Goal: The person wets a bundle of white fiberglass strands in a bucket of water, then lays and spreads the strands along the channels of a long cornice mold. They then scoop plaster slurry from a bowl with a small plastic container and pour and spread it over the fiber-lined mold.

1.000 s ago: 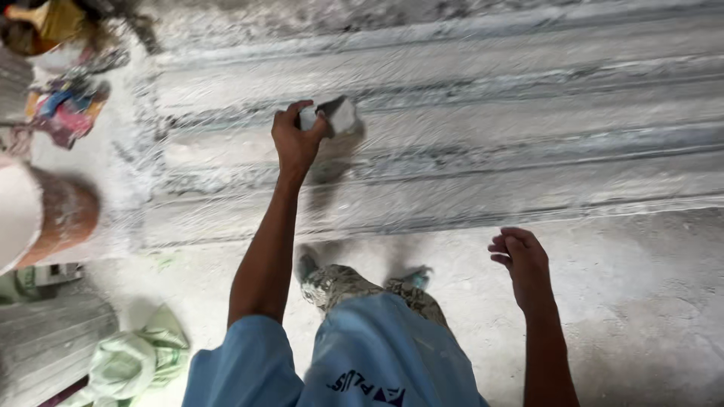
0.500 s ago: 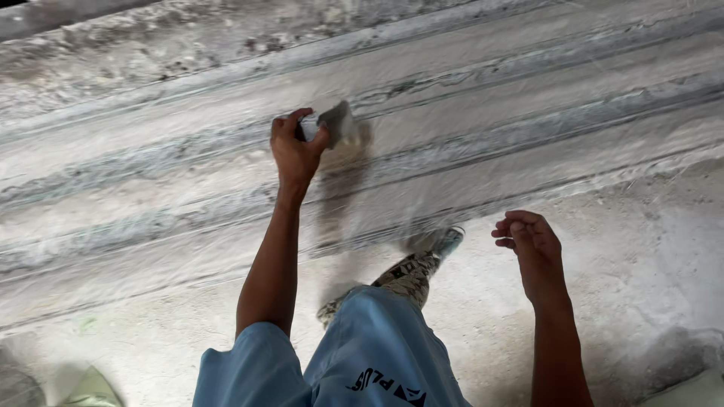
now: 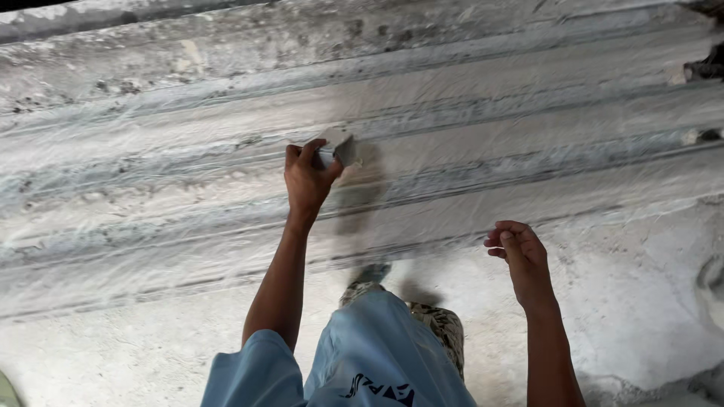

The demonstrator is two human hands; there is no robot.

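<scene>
Presently, item one: my left hand (image 3: 308, 177), clenched round a small grey sanding block (image 3: 339, 146), pressed against the ribbed plaster moulding (image 3: 528, 98) near the middle of its run, on one of the upper ridges. Since half a second ago the block sits a touch lower and further right in view, and the clutter at the moulding's left end a second ago has passed out of frame; I judge the rubbing is working rightward along the ridge. Item two: my right hand (image 3: 520, 256), grasping nothing, fingers loosely curled, hanging off the moulding's lower edge over the dusty floor (image 3: 641, 316). Item three: blue shirt (image 3: 362, 362), patterned trousers, shoe tip below.
</scene>
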